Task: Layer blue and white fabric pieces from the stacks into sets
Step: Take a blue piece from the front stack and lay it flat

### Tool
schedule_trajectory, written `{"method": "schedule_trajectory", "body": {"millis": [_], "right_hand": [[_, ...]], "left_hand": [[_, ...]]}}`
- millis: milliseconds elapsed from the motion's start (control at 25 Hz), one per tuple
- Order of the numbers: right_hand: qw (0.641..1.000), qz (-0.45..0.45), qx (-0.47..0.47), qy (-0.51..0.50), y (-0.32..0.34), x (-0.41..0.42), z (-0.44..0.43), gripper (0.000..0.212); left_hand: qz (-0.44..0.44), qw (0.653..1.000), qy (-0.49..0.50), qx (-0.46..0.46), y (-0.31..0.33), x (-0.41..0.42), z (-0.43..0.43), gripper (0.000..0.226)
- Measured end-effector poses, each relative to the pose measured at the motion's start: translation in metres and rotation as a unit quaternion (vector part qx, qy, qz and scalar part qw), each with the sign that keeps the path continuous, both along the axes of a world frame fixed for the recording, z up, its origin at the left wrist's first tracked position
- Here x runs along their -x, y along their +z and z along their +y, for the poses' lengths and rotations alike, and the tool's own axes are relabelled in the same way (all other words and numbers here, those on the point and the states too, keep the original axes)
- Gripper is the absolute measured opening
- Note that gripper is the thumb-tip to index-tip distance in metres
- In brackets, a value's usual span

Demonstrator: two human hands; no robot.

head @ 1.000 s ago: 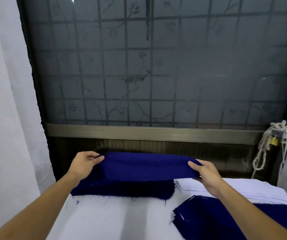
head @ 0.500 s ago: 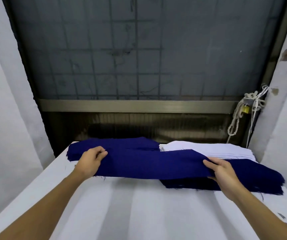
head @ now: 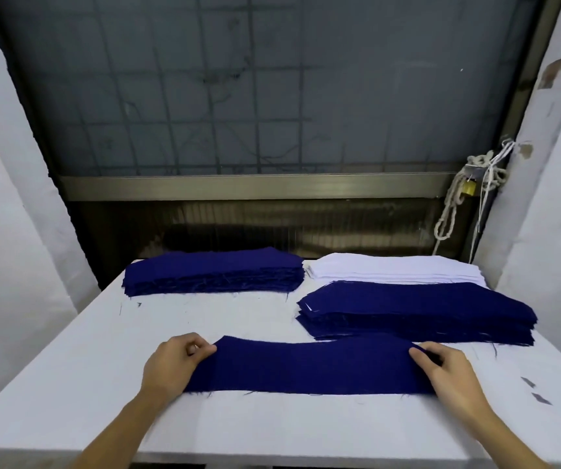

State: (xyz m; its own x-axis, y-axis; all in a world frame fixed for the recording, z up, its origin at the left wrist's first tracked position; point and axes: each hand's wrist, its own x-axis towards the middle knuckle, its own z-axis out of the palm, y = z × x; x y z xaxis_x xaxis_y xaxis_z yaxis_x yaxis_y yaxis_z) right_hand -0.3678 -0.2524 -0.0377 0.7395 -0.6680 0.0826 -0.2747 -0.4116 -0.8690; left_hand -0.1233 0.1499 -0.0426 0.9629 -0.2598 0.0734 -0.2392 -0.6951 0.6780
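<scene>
Both ends of the blue piece (head: 309, 367) are pinched by the left grip (head: 174, 363) and right grip (head: 448, 370); it lies flat on the bench (head: 272, 431), long way between them. The white stack (head: 394, 270) is beyond the nearer right grip.

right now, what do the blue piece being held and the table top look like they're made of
The blue piece looks like woven cloth, matte navy. Loose threads fray along its near edge and it lies limp and flat. The table top looks like a white matte covering with no shine; whether that is cloth or paper is unclear.
</scene>
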Motion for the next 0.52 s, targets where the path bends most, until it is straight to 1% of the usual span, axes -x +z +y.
{"method": "schedule_trajectory", "body": {"millis": [80,160,320,520], "right_hand": [[0.990,0.062,0.121,-0.029,-0.0057,0.0007,0.0034,0.026],[0.978,0.084,0.187,-0.047,-0.0082,-0.0011,0.0078,0.028],[0.968,0.087,0.231,-0.045,-0.0103,-0.0026,0.0085,0.026],[0.968,0.081,0.229,-0.059,-0.0112,-0.0025,0.0062,0.016]], "left_hand": [[-0.003,0.998,0.024,0.050,-0.0050,0.0034,0.0007,0.012],[-0.021,0.998,0.025,0.054,-0.0058,0.0047,-0.0002,0.012],[-0.032,0.998,0.028,0.035,-0.0072,0.0056,-0.0004,0.019],[-0.028,0.999,0.019,0.039,-0.0070,0.0069,-0.0002,0.015]]}}
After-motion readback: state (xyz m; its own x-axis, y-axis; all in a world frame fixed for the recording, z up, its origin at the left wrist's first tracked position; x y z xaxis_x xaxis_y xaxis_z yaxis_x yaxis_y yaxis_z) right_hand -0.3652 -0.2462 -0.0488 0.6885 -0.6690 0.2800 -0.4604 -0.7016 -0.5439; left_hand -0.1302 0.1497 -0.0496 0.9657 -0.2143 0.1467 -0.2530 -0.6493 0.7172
